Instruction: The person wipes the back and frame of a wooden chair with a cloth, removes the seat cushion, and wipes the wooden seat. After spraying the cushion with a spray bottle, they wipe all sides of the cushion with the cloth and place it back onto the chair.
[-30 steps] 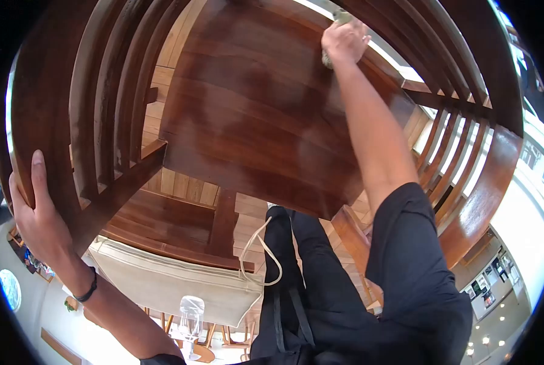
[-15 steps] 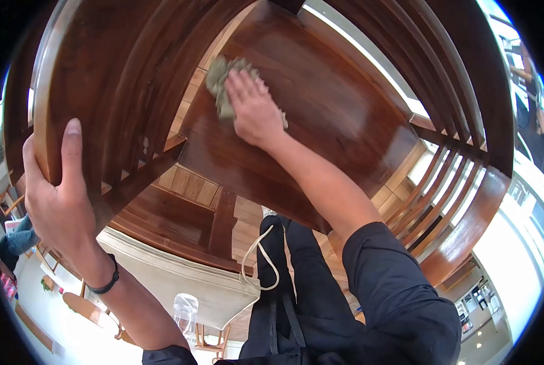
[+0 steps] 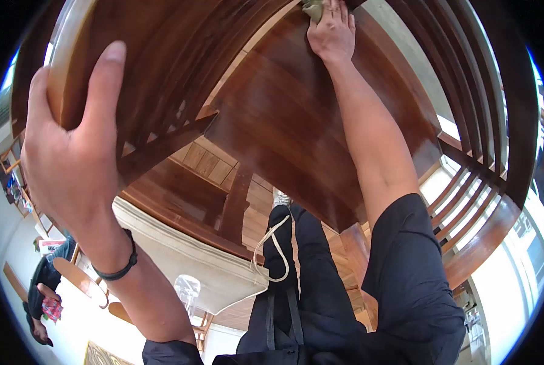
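A dark, glossy wooden chair with slatted sides fills most of the view, its flat seat (image 3: 278, 103) in the middle. My left hand (image 3: 71, 164) grips the thick upper edge of the wooden panel (image 3: 71, 67) on the left, the thumb on one side and the fingers over the other. Far up on the seat, near its back corner, my right hand (image 3: 333, 35) presses a greenish cloth (image 3: 313, 10) against the wood. Part of the cloth lies hidden beneath the fingers and beyond the top of the frame.
A beige cushion (image 3: 205, 261) with a pale cord lies at lower left, close to my legs. Beside it is a clear plastic container (image 3: 187, 288). The curved armrest (image 3: 482, 243) rises on the right. Another person (image 3: 45, 280) is at the far left.
My right hand has slid with the cloth from the seat's left side to its far edge, stretching the arm out. My left hand keeps its hold, appearing larger as the view has shifted.
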Demonstrator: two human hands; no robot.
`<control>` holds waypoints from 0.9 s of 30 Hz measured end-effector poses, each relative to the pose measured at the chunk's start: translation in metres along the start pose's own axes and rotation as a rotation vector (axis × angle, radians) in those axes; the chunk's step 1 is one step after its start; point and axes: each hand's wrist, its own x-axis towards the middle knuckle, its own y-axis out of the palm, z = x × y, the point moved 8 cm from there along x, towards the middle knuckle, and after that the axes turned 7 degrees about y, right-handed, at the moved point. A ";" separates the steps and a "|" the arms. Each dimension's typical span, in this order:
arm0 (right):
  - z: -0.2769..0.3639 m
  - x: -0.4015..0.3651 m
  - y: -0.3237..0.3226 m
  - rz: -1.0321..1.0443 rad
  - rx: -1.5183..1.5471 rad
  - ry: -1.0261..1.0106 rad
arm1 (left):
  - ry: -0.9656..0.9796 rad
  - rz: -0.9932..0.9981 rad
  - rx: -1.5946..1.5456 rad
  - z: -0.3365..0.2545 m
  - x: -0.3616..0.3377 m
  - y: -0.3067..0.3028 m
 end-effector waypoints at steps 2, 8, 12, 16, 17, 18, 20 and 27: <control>0.006 -0.006 0.001 -0.088 -0.051 0.078 | -0.001 0.028 -0.041 0.001 0.001 0.001; 0.091 -0.154 0.027 0.157 0.006 -0.372 | 0.193 -0.031 0.089 0.009 0.004 0.003; 0.133 -0.292 0.042 0.334 0.092 -0.434 | 0.202 -0.070 0.061 0.004 0.007 -0.002; 0.140 -0.330 0.045 0.389 0.163 -0.572 | 0.226 -0.095 0.038 0.001 0.009 -0.004; 0.136 -0.325 0.045 0.392 0.165 -0.611 | 0.234 -0.098 0.035 0.001 0.009 -0.004; 0.130 -0.317 0.039 0.285 0.192 -0.705 | 0.239 -0.105 0.026 0.001 0.009 -0.004; 0.098 -0.274 0.032 0.336 0.156 -0.523 | 0.251 -0.116 0.016 0.000 0.007 -0.005; -0.037 -0.164 -0.036 -0.148 -0.273 -0.217 | 0.279 -0.144 -0.025 0.001 0.008 -0.007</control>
